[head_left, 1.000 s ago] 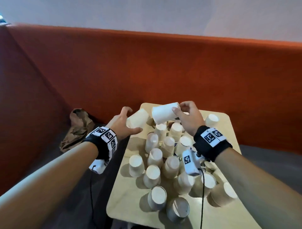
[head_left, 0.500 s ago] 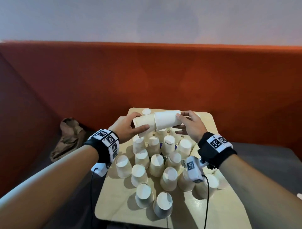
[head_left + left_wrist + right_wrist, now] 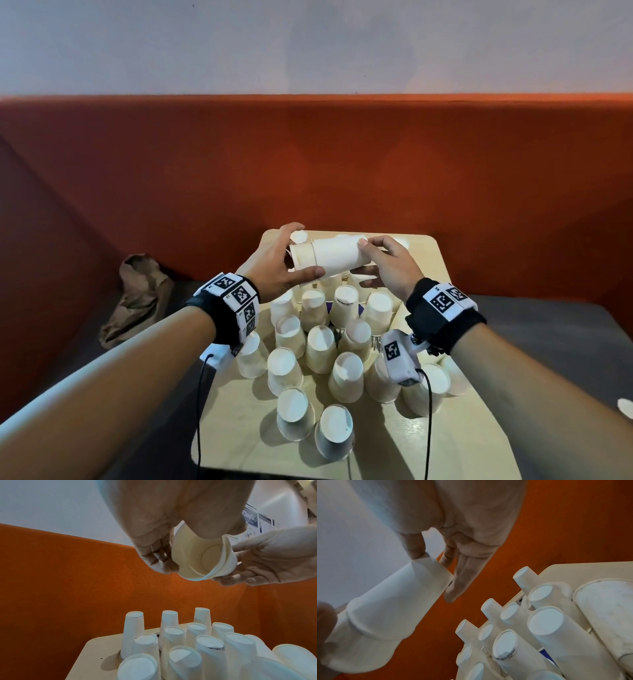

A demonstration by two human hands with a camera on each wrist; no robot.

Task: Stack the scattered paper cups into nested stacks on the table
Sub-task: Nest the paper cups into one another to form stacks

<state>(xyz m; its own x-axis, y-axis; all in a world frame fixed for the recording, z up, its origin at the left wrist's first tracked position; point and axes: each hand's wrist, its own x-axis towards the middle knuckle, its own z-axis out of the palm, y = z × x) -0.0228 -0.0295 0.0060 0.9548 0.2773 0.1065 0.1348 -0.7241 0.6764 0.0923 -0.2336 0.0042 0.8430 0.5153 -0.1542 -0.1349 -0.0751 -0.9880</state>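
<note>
the small pale wooden table (image 3: 442, 270) with rounded corners stands against an orange upholstered bench (image 3: 308, 164), and a crumpled brown paper bag (image 3: 137, 301) lies on the seat to its left. crowded over the tabletop are many paper cups (image 3: 320, 349), plain white to cream, all set upside down with their flat bases up; a few along the far edge look taller in the left wrist view, like nested stacks (image 3: 132, 632). some bases carry grey scuffs. above the far part of the table, in the air, the two hands hold a pair of nested cups (image 3: 330, 257) lying sideways: a whiter outer cup slid over a creamier inner one, whose rolled rim and a short band of wall stick out on the left. the left wrist view looks into the open mouth, showing the cream inside and round bottom. the left hand (image 3: 277, 263) curls its fingers and thumb round the rim end. the right hand (image 3: 387, 270) pinches the base end with thumb and fingertips (image 3: 418, 550), the other fingers fairly straight.
</note>
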